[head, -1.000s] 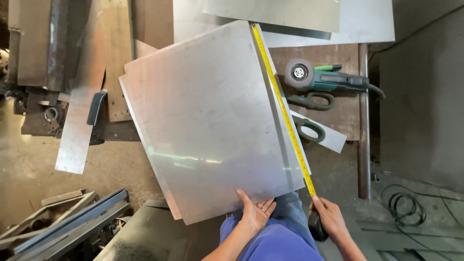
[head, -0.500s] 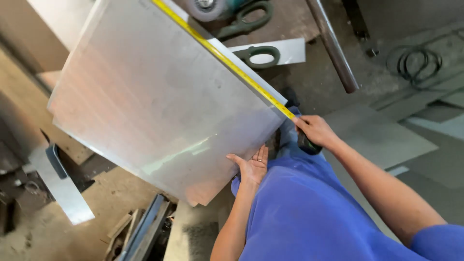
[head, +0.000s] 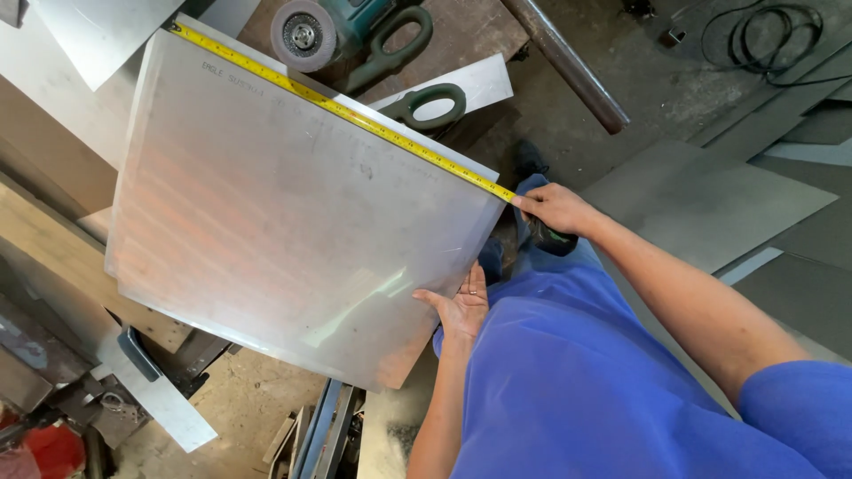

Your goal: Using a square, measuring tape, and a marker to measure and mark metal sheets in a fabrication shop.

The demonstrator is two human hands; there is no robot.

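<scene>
So the right hand [head: 552, 209] has its fingers pinched together on the yellow tape measure [head: 342, 109] right at the near corner of the big metal sheet [head: 284, 222], and it looks like the dark tape case is tucked under the palm, though I can't see that part clearly. From those fingertips the blade runs away along the sheet's far edge, lying flat on it, all the way to the opposite corner where the end seems hooked over. The left hand [head: 461, 306] is flat, fingers together and stretched out, pressed against the sheet's near edge just below and to the left of the right hand, more steadying it than gripping anything. The sheet itself spreads out from both hands, away and to the left, resting on the workbench [head: 461, 35] and hanging over it toward the person's blue-clad legs. Past the tape, beyond the sheet's far edge, there's an angle grinder [head: 346, 31] and a pair of green-handled snips [head: 426, 105] lying on a smaller metal offcut [head: 484, 82]. A steel pipe [head: 568, 66] runs off above the right hand. I'd say this is the measuring step, tape pulled tight along one edge. Reading it well calls for keeping the blade snug to the edge and the sheet from sliding, so that left palm matters, and a mark would want a free hand.
</scene>
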